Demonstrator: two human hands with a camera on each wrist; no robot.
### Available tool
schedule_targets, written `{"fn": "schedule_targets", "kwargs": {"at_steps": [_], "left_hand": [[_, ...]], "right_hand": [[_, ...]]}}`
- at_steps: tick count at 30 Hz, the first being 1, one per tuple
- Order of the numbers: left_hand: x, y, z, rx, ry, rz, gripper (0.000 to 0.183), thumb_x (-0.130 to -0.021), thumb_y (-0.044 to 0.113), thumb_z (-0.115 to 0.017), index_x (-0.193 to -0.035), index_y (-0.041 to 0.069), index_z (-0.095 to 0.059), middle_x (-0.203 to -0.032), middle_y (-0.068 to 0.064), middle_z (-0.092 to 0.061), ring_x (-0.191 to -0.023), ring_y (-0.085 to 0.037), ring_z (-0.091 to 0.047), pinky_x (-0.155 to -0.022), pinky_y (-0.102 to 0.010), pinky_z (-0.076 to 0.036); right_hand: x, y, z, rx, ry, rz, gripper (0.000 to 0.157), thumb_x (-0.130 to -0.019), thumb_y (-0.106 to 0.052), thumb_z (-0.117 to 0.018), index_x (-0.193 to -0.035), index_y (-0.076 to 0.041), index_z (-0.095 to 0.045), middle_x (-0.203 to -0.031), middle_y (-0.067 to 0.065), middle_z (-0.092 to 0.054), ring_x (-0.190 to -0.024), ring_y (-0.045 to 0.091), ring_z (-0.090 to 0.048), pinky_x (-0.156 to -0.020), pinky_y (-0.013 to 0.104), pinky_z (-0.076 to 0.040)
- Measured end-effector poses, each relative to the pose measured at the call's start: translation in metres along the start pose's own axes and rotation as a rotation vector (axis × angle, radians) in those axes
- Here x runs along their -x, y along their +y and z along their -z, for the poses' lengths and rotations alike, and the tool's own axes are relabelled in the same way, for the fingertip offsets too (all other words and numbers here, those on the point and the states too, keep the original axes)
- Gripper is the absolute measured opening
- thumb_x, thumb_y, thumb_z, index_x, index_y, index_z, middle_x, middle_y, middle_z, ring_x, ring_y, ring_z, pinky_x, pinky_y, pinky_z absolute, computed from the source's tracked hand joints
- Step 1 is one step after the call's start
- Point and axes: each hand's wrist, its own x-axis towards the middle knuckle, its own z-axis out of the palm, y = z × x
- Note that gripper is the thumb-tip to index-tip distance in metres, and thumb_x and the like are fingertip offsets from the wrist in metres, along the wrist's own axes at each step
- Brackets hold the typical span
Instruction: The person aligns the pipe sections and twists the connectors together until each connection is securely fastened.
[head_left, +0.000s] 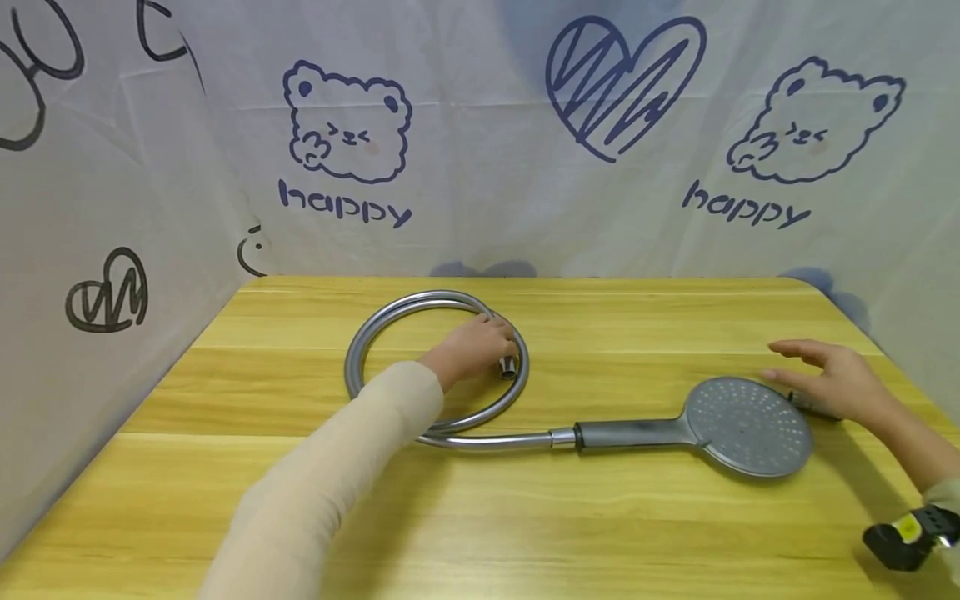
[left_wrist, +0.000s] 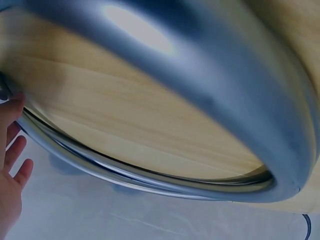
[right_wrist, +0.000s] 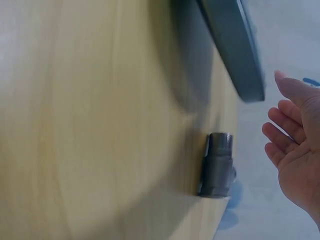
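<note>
My left hand (head_left: 474, 346) grips the shower hose (head_left: 358, 354) close to its free end, where a chrome nut (head_left: 508, 368) pokes out below the fingers. The hose lies coiled on the table, and its other end joins the handle of a grey shower head (head_left: 750, 427), spray face up. In the left wrist view, the coil (left_wrist: 150, 182) fills much of the picture. My right hand (head_left: 840, 383) hovers just beyond the shower head, fingers spread and holding nothing. Below it lies a small dark cylindrical fitting (right_wrist: 218, 166), partly hidden by the hand in the head view.
A wood-grain table (head_left: 450, 517) carries everything. White cloth (head_left: 480, 192) with printed bears and hearts hangs behind its far edge and along the left side. A dark wrist device (head_left: 911, 533) sits on the right forearm.
</note>
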Motion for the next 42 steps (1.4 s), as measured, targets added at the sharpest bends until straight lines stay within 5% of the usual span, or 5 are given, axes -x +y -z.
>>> {"fn": "schedule_targets", "kwargs": {"at_steps": [9, 22, 24, 31, 42], "left_hand": [[0.000, 0.003, -0.003, -0.022, 0.041, -0.036, 0.024, -0.088, 0.006, -0.059, -0.103, 0.020, -0.070, -0.113, 0.003, -0.067, -0.111, -0.019, -0.056, -0.094, -0.035, -0.044], [-0.001, 0.000, -0.006, -0.030, 0.067, -0.063, 0.019, -0.087, 0.011, -0.062, -0.100, 0.021, -0.071, -0.106, 0.006, -0.069, -0.107, -0.017, -0.059, -0.090, -0.033, -0.045], [-0.002, 0.000, -0.006, -0.033, 0.055, -0.060, 0.020, -0.088, 0.012, -0.061, -0.102, 0.021, -0.071, -0.107, 0.006, -0.069, -0.107, -0.017, -0.059, -0.090, -0.032, -0.045], [0.000, -0.001, -0.005, -0.036, 0.068, -0.045, 0.020, -0.087, 0.012, -0.060, -0.103, 0.020, -0.071, -0.107, 0.004, -0.069, -0.106, -0.018, -0.059, -0.090, -0.033, -0.047], [-0.004, -0.001, 0.002, 0.016, 0.044, -0.009, 0.022, -0.089, 0.017, -0.059, -0.110, 0.018, -0.068, -0.116, 0.000, -0.066, -0.110, -0.019, -0.058, -0.093, -0.033, -0.047]], "right_hand": [[0.003, 0.021, -0.002, 0.019, -0.030, -0.079, 0.056, -0.089, -0.033, -0.062, -0.124, 0.009, -0.051, -0.125, 0.039, -0.046, -0.111, 0.057, -0.041, -0.086, 0.059, -0.041], [0.000, 0.111, -0.018, 0.040, -0.021, -0.100, 0.068, -0.088, -0.042, -0.061, -0.129, 0.009, -0.046, -0.125, 0.038, -0.046, -0.112, 0.054, -0.041, -0.086, 0.062, -0.037], [0.004, 0.110, -0.016, 0.042, -0.037, -0.100, 0.068, -0.089, -0.041, -0.059, -0.130, 0.010, -0.044, -0.125, 0.038, -0.045, -0.111, 0.054, -0.041, -0.086, 0.063, -0.037], [0.019, 0.055, 0.005, 0.044, -0.113, -0.123, 0.060, -0.089, -0.023, -0.062, -0.127, 0.019, -0.041, -0.122, 0.046, -0.039, -0.108, 0.061, -0.039, -0.084, 0.063, -0.039], [0.023, 0.059, 0.006, 0.084, -0.121, -0.123, 0.064, -0.085, -0.023, -0.068, -0.121, 0.023, -0.043, -0.116, 0.045, -0.046, -0.101, 0.059, -0.048, -0.073, 0.054, -0.050]]}}
